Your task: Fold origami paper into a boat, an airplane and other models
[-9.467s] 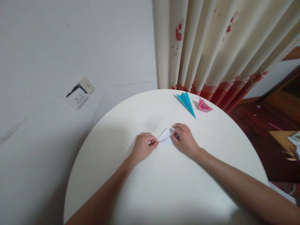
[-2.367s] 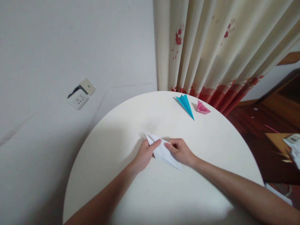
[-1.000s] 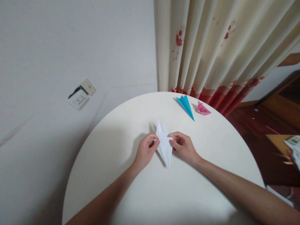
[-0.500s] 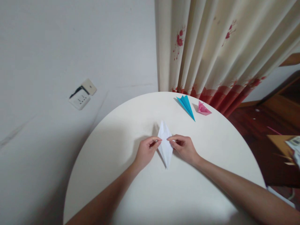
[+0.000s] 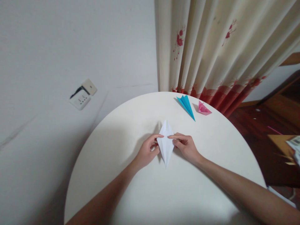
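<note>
**White paper fold held point-down between both hands**

The white folded paper (image 5: 165,145) is a long diamond, its long axis running away from the person, the sharper tip toward them. Half a second ago its sides were narrower; now it spreads wider between the fingers. The left hand (image 5: 147,151) and right hand (image 5: 186,148) flank it over the tabletop (image 5: 145,193), fingers clamped on its side corners, wrists low, index fingers extended inward.

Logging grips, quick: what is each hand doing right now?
Left hand: pinching the left edge of the white paper.
Right hand: pinching the paper's right edge.
</note>
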The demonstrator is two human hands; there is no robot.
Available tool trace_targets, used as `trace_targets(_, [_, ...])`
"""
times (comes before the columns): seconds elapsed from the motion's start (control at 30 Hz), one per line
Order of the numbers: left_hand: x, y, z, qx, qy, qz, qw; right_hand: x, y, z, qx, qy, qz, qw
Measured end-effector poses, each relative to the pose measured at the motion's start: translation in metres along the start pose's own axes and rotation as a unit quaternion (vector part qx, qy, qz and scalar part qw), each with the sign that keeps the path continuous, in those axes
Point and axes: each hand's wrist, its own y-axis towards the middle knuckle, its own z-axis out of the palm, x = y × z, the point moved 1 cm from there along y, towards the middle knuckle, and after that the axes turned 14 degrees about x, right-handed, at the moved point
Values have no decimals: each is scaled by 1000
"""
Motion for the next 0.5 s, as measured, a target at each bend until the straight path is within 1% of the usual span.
trace_targets(0.1, [2, 0, 0, 10, -2, 1, 1000, 1, 0, -1, 4, 15, 3, 1000])
trace_targets(0.33, [0, -1, -1, -4, -22, 1, 1000, 6, 0, -4, 30, 28, -19, 999])
trace_targets(0.43, [0, 0, -2, -26, -11, 6, 1000, 10, 1, -2, 28, 15, -18, 999])
trace_targets(0.5, [-2, 1, -3, -48, 19, 14, 999, 11, 1, 0, 22, 2, -13, 1000])
